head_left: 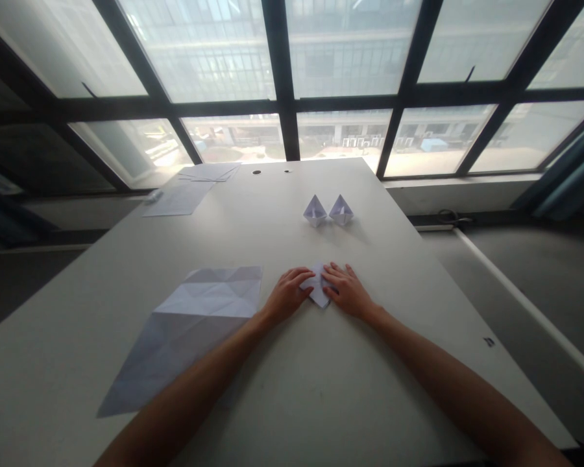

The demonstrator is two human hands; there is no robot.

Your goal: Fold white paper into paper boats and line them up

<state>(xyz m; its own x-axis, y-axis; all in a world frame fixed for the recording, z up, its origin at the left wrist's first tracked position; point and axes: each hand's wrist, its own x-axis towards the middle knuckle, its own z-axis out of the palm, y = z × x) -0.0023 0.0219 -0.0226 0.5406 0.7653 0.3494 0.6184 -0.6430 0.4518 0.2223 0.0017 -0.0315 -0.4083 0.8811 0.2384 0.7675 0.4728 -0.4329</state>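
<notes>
A small piece of white paper point(321, 297), folded to a point toward me, lies on the table between my hands. My left hand point(290, 290) grips its left side, with the thumb at the near edge and the fingers on top. Opposite it, my right hand point(349, 290) holds the right side, its fingertips pressed on the paper. The fingers cover part of the folds. Just beyond stand two folded paper boats, a left boat point(315, 213) and a right boat point(341, 211), side by side with pointed tops.
A large creased sheet point(194, 334) lies to the left, partly under my left forearm. Farther back on the white table point(253, 240) are more paper sheets point(180, 198) at the left corner. Dark-framed windows point(285, 78) rise behind the far edge.
</notes>
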